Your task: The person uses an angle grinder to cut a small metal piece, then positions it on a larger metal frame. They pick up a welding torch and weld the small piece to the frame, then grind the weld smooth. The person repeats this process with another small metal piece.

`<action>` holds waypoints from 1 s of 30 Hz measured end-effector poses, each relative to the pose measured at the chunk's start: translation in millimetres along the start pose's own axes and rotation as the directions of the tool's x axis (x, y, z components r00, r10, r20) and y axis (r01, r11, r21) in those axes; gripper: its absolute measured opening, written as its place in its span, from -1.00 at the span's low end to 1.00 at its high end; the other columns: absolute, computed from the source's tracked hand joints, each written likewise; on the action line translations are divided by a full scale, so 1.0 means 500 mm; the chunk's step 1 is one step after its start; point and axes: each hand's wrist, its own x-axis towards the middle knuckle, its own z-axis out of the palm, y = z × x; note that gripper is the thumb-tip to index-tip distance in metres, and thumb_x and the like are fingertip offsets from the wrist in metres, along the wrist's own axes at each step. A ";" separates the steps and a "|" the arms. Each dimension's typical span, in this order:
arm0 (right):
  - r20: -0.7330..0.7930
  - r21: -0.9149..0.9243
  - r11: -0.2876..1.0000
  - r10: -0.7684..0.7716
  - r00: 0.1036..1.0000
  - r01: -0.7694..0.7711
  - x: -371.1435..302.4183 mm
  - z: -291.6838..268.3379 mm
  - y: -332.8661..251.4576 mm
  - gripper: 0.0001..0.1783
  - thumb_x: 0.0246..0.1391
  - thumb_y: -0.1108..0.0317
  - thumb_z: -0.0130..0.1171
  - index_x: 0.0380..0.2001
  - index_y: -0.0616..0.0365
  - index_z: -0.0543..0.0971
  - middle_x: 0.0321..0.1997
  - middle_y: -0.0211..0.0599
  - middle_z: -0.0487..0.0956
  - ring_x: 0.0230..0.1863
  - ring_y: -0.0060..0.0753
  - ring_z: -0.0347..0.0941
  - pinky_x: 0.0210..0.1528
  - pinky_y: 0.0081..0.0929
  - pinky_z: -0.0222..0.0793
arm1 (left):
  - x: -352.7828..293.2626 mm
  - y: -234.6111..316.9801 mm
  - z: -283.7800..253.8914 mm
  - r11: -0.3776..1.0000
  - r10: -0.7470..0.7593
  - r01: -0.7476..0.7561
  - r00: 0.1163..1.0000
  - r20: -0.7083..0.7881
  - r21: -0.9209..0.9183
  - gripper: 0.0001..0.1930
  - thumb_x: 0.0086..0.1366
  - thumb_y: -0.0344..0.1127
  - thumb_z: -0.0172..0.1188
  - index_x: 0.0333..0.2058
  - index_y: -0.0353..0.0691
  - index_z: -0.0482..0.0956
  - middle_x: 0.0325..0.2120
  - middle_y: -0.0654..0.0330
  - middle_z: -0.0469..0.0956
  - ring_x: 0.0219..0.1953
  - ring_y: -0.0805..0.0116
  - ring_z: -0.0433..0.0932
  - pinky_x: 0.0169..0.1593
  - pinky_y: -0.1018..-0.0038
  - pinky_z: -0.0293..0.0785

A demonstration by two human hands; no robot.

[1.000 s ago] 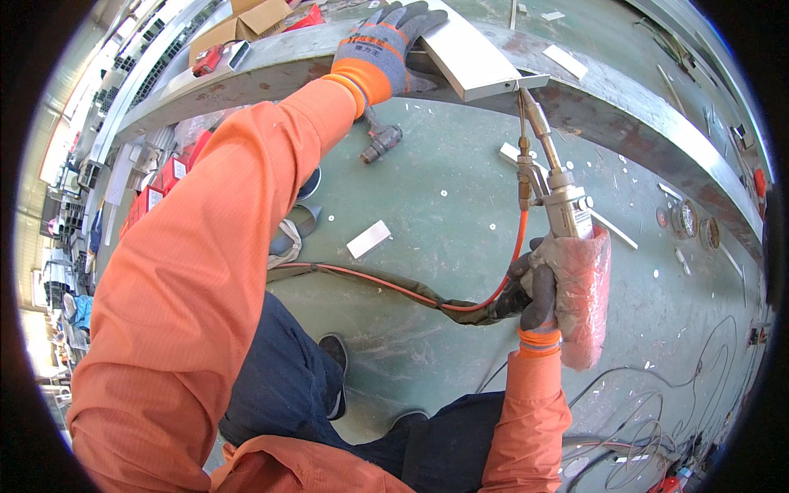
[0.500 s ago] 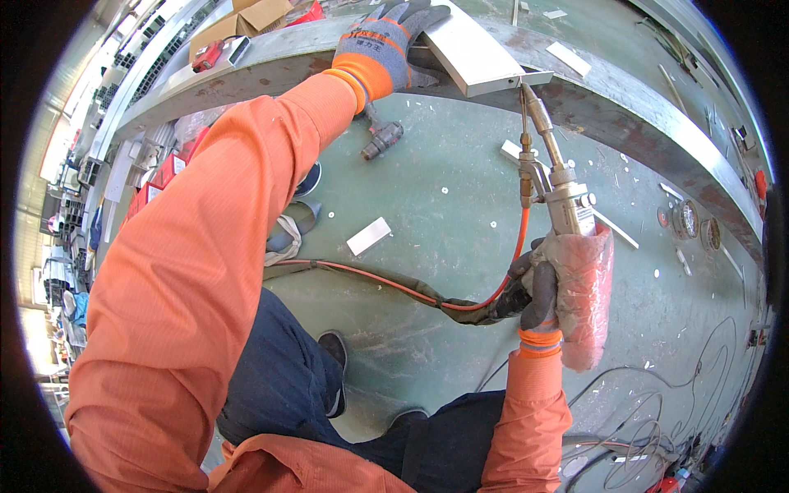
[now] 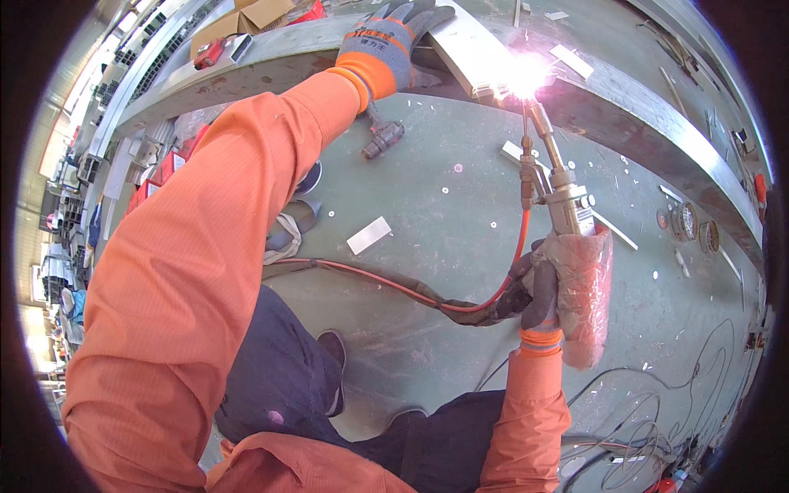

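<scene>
My left hand (image 3: 380, 48), in a grey and orange work glove, presses over the steel beam (image 3: 271, 59) with its fingers against a pale rectangular metal tube (image 3: 467, 45). The tube lies slanted across the beam. Low on the right, my right hand (image 3: 538, 287) is wrapped round the plastic-covered handle of a welding torch (image 3: 569, 201). The torch points up at the tube's near end, where a white-pink glare (image 3: 526, 76) hides the tip and the joint. A thin wire guide runs beside the nozzle.
A cordless drill (image 3: 382, 138) lies on the floor behind the beam's near side. A red tape measure (image 3: 209, 53) sits on the beam's left. An orange hose (image 3: 394, 283) trails left from the torch. Loose cables (image 3: 641, 427) coil at lower right; metal offcuts (image 3: 369, 236) are scattered about.
A bright welding glare with sparks has appeared at the torch tip, covering the tube's near corner. Both hands have stayed nearly in place.
</scene>
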 end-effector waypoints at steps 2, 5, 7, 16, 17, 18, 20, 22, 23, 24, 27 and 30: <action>0.014 -0.002 1.000 0.006 1.000 -0.006 -0.003 0.003 -0.005 -0.89 0.25 0.40 0.27 -0.29 0.10 0.52 -0.56 -0.44 0.53 -0.62 -0.57 0.43 -0.57 -0.53 0.33 | -0.002 -0.004 0.003 0.999 0.008 -0.008 1.000 -0.005 0.034 0.02 0.11 0.18 0.53 0.51 0.11 0.29 0.51 -0.02 0.26 0.53 -0.17 0.22 0.55 -0.05 0.19; 0.006 -0.084 0.996 0.010 1.000 -0.009 0.004 -0.003 0.008 -0.90 0.25 0.40 0.27 -0.30 0.09 0.52 -0.54 -0.46 0.53 -0.58 -0.58 0.43 -0.53 -0.53 0.34 | 0.000 -0.006 0.007 0.998 0.020 -0.019 1.000 -0.010 0.064 0.01 0.12 0.17 0.52 0.51 0.11 0.29 0.51 -0.01 0.25 0.54 -0.17 0.22 0.55 -0.05 0.19; 0.075 -0.132 0.986 -0.094 0.993 0.103 0.009 -0.019 0.032 -0.91 0.28 0.39 0.26 -0.28 0.08 0.53 -0.50 -0.46 0.52 -0.51 -0.58 0.43 -0.46 -0.52 0.37 | 0.004 -0.001 0.006 0.997 0.025 -0.024 1.000 -0.013 0.075 0.01 0.13 0.16 0.52 0.51 0.12 0.29 0.52 -0.01 0.25 0.54 -0.17 0.21 0.56 -0.05 0.18; 0.019 -0.001 0.999 0.041 0.999 -0.041 -0.003 -0.049 0.045 -0.49 0.30 0.04 0.21 0.06 0.25 0.47 -0.36 -0.18 0.60 -0.38 -0.33 0.51 -0.31 -0.41 0.46 | 0.007 -0.001 -0.006 0.993 0.010 -0.012 1.000 0.015 0.121 0.12 0.03 0.19 0.59 0.54 0.16 0.22 0.51 0.03 0.26 0.52 -0.24 0.23 0.53 -0.07 0.23; 0.007 0.027 0.999 0.022 1.000 -0.022 -0.002 -0.052 0.048 -0.47 0.29 0.02 0.22 0.07 0.26 0.46 -0.36 -0.17 0.60 -0.38 -0.33 0.52 -0.31 -0.41 0.46 | 0.007 -0.002 -0.005 0.992 0.020 -0.020 1.000 0.003 0.123 0.11 0.04 0.19 0.59 0.53 0.15 0.23 0.51 0.02 0.26 0.51 -0.24 0.24 0.52 -0.07 0.23; 0.028 -0.006 1.000 0.030 0.999 -0.029 -0.003 -0.051 0.044 -0.46 0.28 0.01 0.22 0.07 0.26 0.46 -0.36 -0.16 0.60 -0.38 -0.33 0.51 -0.31 -0.42 0.46 | 0.006 -0.002 -0.006 0.993 0.014 -0.014 1.000 0.007 0.114 0.11 0.04 0.19 0.59 0.53 0.15 0.23 0.51 0.02 0.27 0.51 -0.25 0.24 0.52 -0.07 0.23; 0.071 -0.072 0.997 0.047 0.996 -0.042 -0.004 -0.048 0.030 -0.43 0.26 -0.01 0.23 0.07 0.27 0.46 -0.36 -0.15 0.60 -0.38 -0.33 0.51 -0.32 -0.42 0.45 | 0.003 -0.001 -0.009 0.995 0.000 -0.002 1.000 0.015 0.097 0.11 0.04 0.19 0.59 0.53 0.14 0.23 0.50 0.02 0.27 0.51 -0.25 0.25 0.52 -0.08 0.24; 0.104 -0.117 0.993 0.006 0.995 0.006 0.007 -0.067 0.057 -0.43 0.26 -0.02 0.23 0.06 0.27 0.46 -0.36 -0.15 0.60 -0.39 -0.34 0.51 -0.32 -0.42 0.44 | 0.004 0.011 -0.016 0.996 -0.004 0.002 1.000 0.019 0.087 0.12 0.04 0.18 0.59 0.53 0.14 0.22 0.50 0.02 0.26 0.50 -0.24 0.25 0.52 -0.08 0.24; 0.121 -0.139 0.990 -0.013 0.993 0.030 0.013 -0.076 0.070 -0.43 0.26 -0.02 0.23 0.06 0.27 0.46 -0.36 -0.15 0.60 -0.39 -0.35 0.50 -0.32 -0.42 0.44 | 0.006 0.016 -0.020 0.997 -0.006 0.004 1.000 0.020 0.083 0.12 0.04 0.18 0.59 0.53 0.14 0.22 0.51 0.02 0.26 0.50 -0.24 0.26 0.51 -0.07 0.24; 0.094 -0.122 0.992 -0.031 0.995 0.042 0.010 -0.063 0.061 -0.43 0.26 -0.02 0.23 0.06 0.27 0.46 -0.36 -0.15 0.61 -0.39 -0.35 0.50 -0.32 -0.42 0.44 | 0.005 0.012 -0.016 0.996 0.000 -0.001 1.000 0.018 0.094 0.12 0.04 0.19 0.59 0.53 0.13 0.22 0.51 0.02 0.26 0.51 -0.24 0.25 0.51 -0.07 0.25; 0.043 -0.105 0.993 -0.057 0.997 0.062 0.001 -0.026 0.035 -0.44 0.26 -0.02 0.22 0.04 0.26 0.46 -0.36 -0.15 0.61 -0.41 -0.35 0.50 -0.33 -0.42 0.44 | 0.002 0.002 -0.009 0.993 0.006 -0.009 1.000 0.019 0.117 0.12 0.05 0.19 0.59 0.54 0.13 0.21 0.51 0.03 0.25 0.51 -0.23 0.25 0.51 -0.06 0.25; 0.042 -0.126 0.991 -0.049 0.998 0.054 0.005 -0.029 0.037 -0.45 0.26 -0.03 0.22 0.03 0.24 0.46 -0.38 -0.16 0.61 -0.42 -0.35 0.50 -0.33 -0.42 0.43 | 0.004 0.004 -0.009 0.993 0.001 -0.004 1.000 0.027 0.115 0.12 0.05 0.18 0.59 0.54 0.13 0.21 0.51 0.03 0.25 0.52 -0.22 0.23 0.52 -0.04 0.25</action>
